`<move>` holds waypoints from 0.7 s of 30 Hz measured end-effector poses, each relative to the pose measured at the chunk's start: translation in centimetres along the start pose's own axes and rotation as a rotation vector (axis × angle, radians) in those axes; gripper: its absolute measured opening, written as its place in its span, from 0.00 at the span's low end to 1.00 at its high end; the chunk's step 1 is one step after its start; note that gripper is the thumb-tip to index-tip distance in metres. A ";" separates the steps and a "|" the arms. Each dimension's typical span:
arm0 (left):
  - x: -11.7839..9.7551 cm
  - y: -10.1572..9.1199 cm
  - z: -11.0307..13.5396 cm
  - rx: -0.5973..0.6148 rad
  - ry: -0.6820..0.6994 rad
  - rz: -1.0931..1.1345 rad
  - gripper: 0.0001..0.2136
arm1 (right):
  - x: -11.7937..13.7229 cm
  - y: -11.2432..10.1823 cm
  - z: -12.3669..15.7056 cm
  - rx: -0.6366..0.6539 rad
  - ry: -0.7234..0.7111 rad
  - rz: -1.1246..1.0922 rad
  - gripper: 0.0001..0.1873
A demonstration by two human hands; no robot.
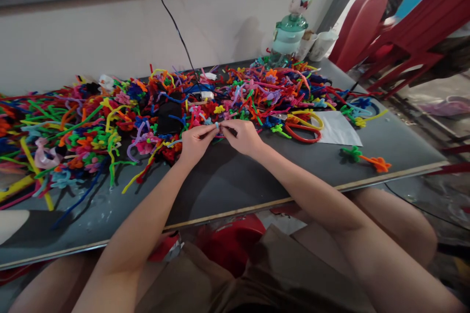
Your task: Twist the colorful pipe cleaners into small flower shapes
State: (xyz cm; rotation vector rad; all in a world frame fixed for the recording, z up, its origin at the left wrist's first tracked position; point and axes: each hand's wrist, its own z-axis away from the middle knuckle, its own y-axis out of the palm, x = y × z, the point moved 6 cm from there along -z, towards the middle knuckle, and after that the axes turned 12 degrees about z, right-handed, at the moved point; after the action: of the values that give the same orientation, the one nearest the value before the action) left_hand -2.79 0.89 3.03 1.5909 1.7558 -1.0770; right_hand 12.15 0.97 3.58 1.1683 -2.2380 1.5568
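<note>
Near the middle of the table's far side, my left hand (197,143) pinches a light blue pipe cleaner (217,126) between thumb and forefinger. My right hand (244,135) meets it from the other side, its fingertips closed on the same small piece. Most of that piece is hidden by the fingers. Just beyond both hands lies a long heap of coloured pipe cleaners (84,127), many bent into flowers. A yellow flower (219,109) rests in the heap close past my fingertips. A red-handled pair of scissors, or a red loop (303,136), lies right of my right hand.
A white sheet (340,128) and a green-and-orange pipe cleaner piece (367,158) lie to the right on the dark table (235,180). A green-lidded bottle (290,34) and paper cups (323,44) stand at the back. A black cable (171,14) hangs into the heap. Red chairs (362,29) stand beyond.
</note>
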 end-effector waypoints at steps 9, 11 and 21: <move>-2.4 0.3 0.9 0.033 0.545 -0.534 0.08 | 0.5 0.1 0.6 -0.091 -0.093 0.065 0.14; -2.7 0.5 1.1 0.050 0.617 -0.607 0.08 | 0.7 0.1 0.7 -0.107 -0.134 0.070 0.14; -3.2 1.9 1.0 0.091 0.613 -0.687 0.12 | -1.0 -0.3 0.1 -0.121 0.046 -0.293 0.16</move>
State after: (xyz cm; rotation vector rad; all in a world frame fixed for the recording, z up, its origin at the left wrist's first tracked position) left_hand -0.55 -1.75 4.72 1.4959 2.8399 -1.0144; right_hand 13.06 1.30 3.18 1.3391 -1.9926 1.3035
